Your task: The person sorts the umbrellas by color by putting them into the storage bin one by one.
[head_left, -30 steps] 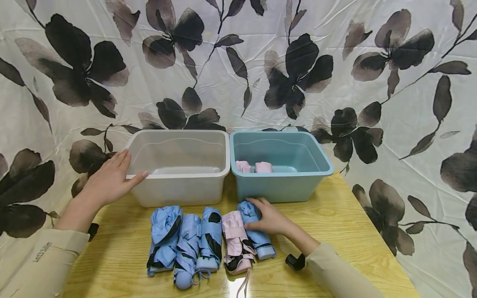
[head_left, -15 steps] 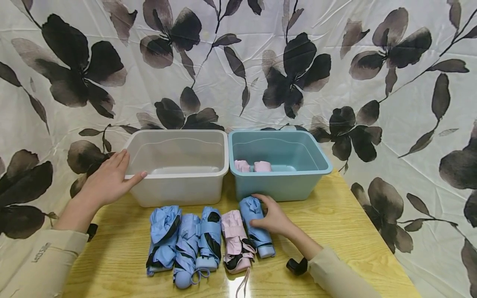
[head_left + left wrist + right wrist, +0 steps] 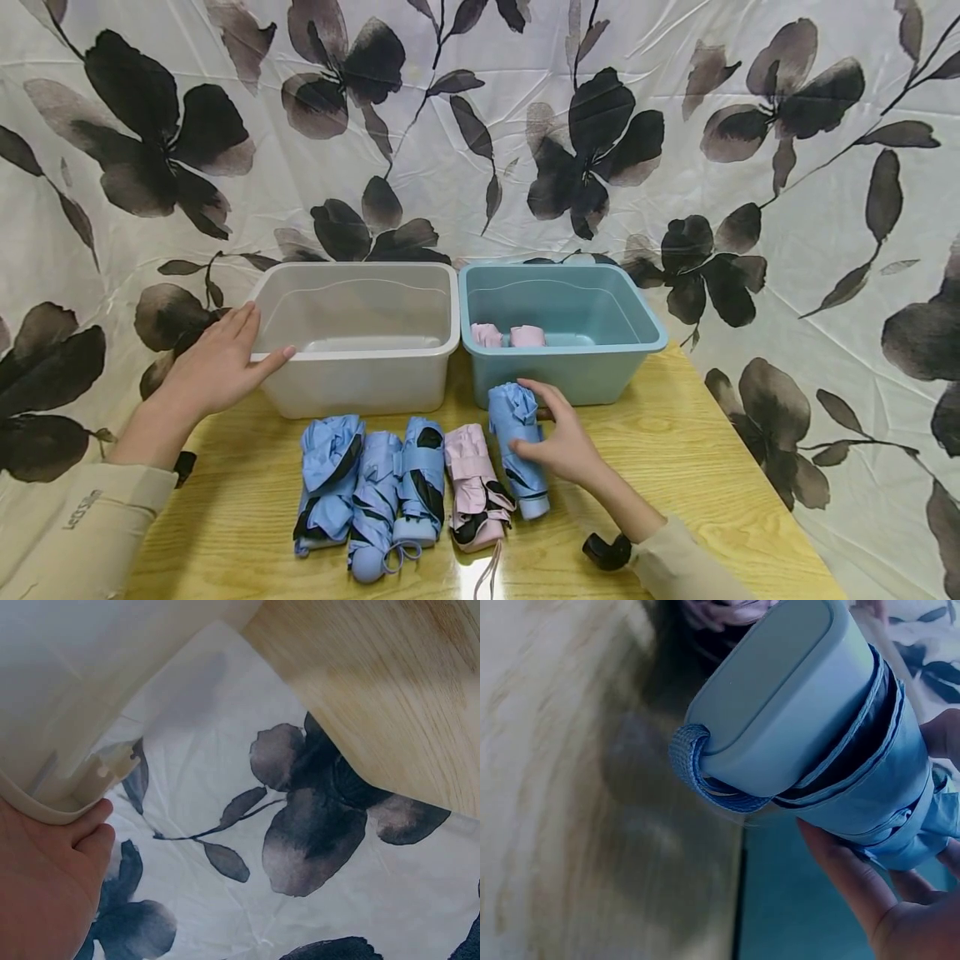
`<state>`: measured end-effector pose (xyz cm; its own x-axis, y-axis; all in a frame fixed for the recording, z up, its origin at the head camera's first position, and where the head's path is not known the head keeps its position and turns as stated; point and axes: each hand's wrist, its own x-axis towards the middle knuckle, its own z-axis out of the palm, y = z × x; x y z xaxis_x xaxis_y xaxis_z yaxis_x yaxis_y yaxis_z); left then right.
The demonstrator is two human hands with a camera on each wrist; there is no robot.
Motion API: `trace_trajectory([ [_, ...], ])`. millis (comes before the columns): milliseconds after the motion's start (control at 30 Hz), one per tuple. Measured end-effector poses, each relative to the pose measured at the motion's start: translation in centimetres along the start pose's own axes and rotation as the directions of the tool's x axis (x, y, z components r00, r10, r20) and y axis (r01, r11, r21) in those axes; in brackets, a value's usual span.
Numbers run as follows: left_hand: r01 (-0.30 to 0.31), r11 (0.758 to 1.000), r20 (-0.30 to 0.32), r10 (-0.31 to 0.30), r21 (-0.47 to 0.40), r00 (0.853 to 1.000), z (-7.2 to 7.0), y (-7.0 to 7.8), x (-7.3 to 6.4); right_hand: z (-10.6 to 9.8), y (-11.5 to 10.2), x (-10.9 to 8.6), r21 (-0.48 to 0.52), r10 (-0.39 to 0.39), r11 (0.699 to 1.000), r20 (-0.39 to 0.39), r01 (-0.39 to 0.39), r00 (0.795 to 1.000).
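My right hand grips a folded blue umbrella, thumb on one side and fingers around the other. The right wrist view shows the umbrella's flat handle end and a blue wrist strap close up. With fingers extended, my left hand rests at the left rim of the white bin. In the left wrist view, fingertips show just beyond that rim. To the left of the held umbrella lie a pink folded umbrella and three blue ones.
A teal bin stands right of the white one, with two pink bundles inside. Both bins sit on a wooden table, its right edge slanting away. Floral cloth hangs behind.
My right hand has lifted the blue umbrella slightly and shifted it away from the pink one, its top moving right and toward the teal bin. My left hand stays at the white bin's rim.
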<state>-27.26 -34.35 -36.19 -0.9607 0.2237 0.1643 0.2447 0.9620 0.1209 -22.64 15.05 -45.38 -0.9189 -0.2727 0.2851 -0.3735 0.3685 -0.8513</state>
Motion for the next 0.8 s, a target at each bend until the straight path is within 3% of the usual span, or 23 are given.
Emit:
trace_trajectory([
  [233,-0.012,1.000,-0.011,0.012,-0.006,1.000,-0.1,0.0,0.0,-0.9,-2.1,0.2,0.021,-0.139,0.990,-0.055,0.140,0.989],
  [400,-0.004,1.000,-0.009,0.004,-0.006,1.000,-0.2,0.0,-0.1,-1.4,-4.6,1.2,0.070,-0.173,0.981,-0.099,0.180,0.980],
  [600,0.002,1.000,-0.005,-0.002,-0.007,1.000,-0.2,0.0,-0.1,-2.0,-7.8,3.7,0.176,-0.186,0.963,-0.113,0.204,0.976],
  [800,-0.002,1.000,-0.004,0.002,-0.007,1.000,0.0,-0.1,0.0,-2.1,-10.1,7.1,0.203,-0.220,0.949,-0.122,0.241,0.968],
])
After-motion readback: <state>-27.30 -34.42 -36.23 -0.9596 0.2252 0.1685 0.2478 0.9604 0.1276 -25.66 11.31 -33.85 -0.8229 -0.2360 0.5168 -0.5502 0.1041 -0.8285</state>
